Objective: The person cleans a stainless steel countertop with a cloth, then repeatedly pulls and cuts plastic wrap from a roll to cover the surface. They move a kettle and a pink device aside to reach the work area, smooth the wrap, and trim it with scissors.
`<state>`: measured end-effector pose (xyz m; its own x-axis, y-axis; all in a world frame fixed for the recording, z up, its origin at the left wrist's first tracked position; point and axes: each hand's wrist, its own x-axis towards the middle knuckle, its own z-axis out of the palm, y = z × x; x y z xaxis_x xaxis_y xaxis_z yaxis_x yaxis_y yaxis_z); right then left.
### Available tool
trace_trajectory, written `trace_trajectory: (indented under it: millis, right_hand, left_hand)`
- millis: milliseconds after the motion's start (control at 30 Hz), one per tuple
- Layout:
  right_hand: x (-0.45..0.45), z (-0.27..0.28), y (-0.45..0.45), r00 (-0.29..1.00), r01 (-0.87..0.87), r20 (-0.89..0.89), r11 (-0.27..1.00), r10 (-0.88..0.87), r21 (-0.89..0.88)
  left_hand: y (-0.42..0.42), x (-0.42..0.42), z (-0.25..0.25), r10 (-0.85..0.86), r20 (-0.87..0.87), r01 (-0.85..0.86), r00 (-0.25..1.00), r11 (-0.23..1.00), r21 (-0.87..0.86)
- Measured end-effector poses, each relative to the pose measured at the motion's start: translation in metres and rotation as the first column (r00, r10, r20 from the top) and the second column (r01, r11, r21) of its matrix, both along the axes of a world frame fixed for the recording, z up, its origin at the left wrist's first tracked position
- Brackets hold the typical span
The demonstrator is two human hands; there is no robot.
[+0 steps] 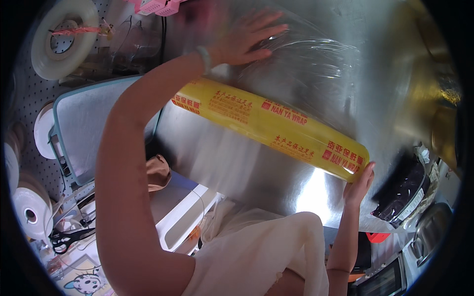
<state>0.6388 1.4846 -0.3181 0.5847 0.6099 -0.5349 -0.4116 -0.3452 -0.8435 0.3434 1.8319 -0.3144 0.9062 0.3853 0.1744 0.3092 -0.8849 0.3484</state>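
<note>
A yellow roll of cling film (266, 125) with red print lies slantwise over a shiny metal worktop (229, 159). At its near right end, my right hand (359, 183) holds the roll by its edge. My left hand (255, 39), a pale bracelet at the wrist, reaches past the far left end with its fingers spread. Clear, wrinkled film (318, 55) spreads over the surface beyond the roll, beside and partly under the left fingers. The left forearm hides the roll's left end. The left hand is slightly blurred.
On the left are a teal-rimmed tray (92, 111), a large roll of clear tape (83, 44), white rolls (31, 212) and black-handled scissors (64, 240). A dark package (401, 192) rests at the right edge. Pink objects (155, 5) stand at the top.
</note>
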Motion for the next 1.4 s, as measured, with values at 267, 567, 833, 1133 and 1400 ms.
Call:
trace_trajectory:
  millis: [267, 567, 833, 1133, 1400]
  right_hand:
    - [0.007, 0.025, -0.004, 0.822, -0.563, -0.108, 0.827, 0.559, -0.006]
    - [0.031, 0.023, 0.005, 0.822, -0.517, -0.232, 0.853, 0.519, 0.074]
    - [0.036, 0.036, 0.01, 0.817, -0.494, -0.194, 0.833, 0.543, 0.249]
    - [0.043, 0.029, 0.009, 0.715, -0.555, -0.354, 0.797, 0.603, 0.238]
    - [0.049, 0.039, -0.021, 0.648, -0.619, -0.536, 0.784, 0.541, 0.044]
  left_hand:
    - [-0.01, -0.058, -0.027, 0.109, -0.318, -0.04, 0.942, 0.976, 0.214]
    - [-0.004, -0.06, -0.029, 0.09, -0.334, -0.009, 0.938, 0.971, 0.237]
    - [-0.008, -0.058, -0.023, 0.078, -0.278, -0.013, 0.958, 0.973, 0.229]
    - [-0.003, -0.059, -0.026, 0.064, -0.358, -0.006, 0.932, 0.987, 0.16]
    - [-0.002, -0.053, -0.022, 0.065, -0.388, -0.009, 0.919, 0.99, 0.144]
